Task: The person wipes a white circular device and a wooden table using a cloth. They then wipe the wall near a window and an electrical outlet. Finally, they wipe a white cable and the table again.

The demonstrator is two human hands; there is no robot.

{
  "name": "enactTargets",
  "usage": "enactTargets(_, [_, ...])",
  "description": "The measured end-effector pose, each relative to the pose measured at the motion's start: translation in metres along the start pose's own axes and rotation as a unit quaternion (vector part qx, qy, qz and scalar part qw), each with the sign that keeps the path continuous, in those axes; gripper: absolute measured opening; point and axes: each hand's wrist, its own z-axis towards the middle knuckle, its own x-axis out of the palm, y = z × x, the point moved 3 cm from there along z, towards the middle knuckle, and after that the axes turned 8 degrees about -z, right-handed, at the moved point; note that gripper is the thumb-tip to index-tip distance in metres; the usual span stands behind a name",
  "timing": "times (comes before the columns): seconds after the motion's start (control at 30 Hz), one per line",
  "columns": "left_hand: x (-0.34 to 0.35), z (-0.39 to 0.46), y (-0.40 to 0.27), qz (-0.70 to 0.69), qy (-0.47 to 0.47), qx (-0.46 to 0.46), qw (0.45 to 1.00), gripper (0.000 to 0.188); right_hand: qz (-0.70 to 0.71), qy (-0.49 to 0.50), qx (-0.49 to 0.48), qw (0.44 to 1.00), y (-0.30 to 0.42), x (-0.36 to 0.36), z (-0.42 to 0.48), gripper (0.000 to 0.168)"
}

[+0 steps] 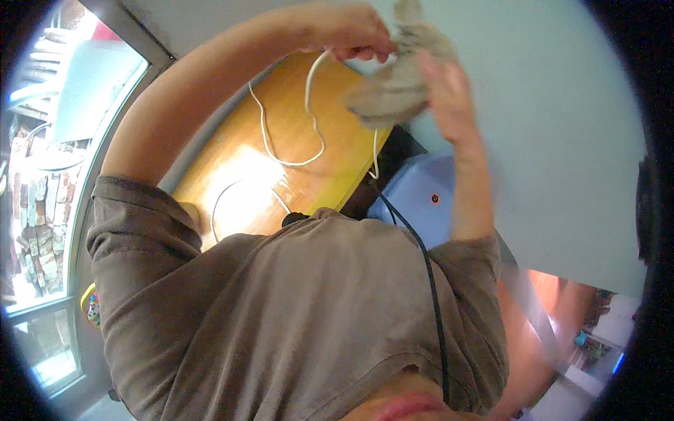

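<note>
My left hand (363, 34) is raised at the top, its fingers curled closed. A white cable (310, 89) rises from the wooden surface into this hand. The hand's fingertips meet the edge of a grey-beige cloth (392, 89), which is bunched and blurred. My right hand (450, 97) grips the cloth from its right side, also blurred. Whether the cloth is wrapped around something is hidden. Below the cloth, another length of white cable hangs down past the wood's edge.
A glossy wooden tabletop (295, 126) lies under the hands. A blue plastic seat (410, 179) stands to its right, beside a pale wall (553, 131). A black cable (429, 263) runs down over my shirt. On the left is a window (73, 100).
</note>
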Motion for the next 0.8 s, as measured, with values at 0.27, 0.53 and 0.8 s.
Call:
enactTargets(0.27, [0.011, -0.016, 0.013, -0.197, -0.018, 0.129, 0.972, 0.028, -0.148, -0.026, -0.017, 0.988, 0.032, -0.007, 0.022, 0.043])
enactTargets(0.53, [0.138, -0.014, 0.233, -0.357, -0.121, 0.01, 0.926, 0.026, -0.255, -0.161, 0.145, 0.942, 0.004, -0.125, 0.074, 0.062])
enactTargets(0.8, [0.037, -0.111, 0.217, -0.19, -0.351, 0.022, 0.917, 0.009, -0.505, 0.117, 0.164, 0.839, -0.155, -0.162, 0.027, 0.054])
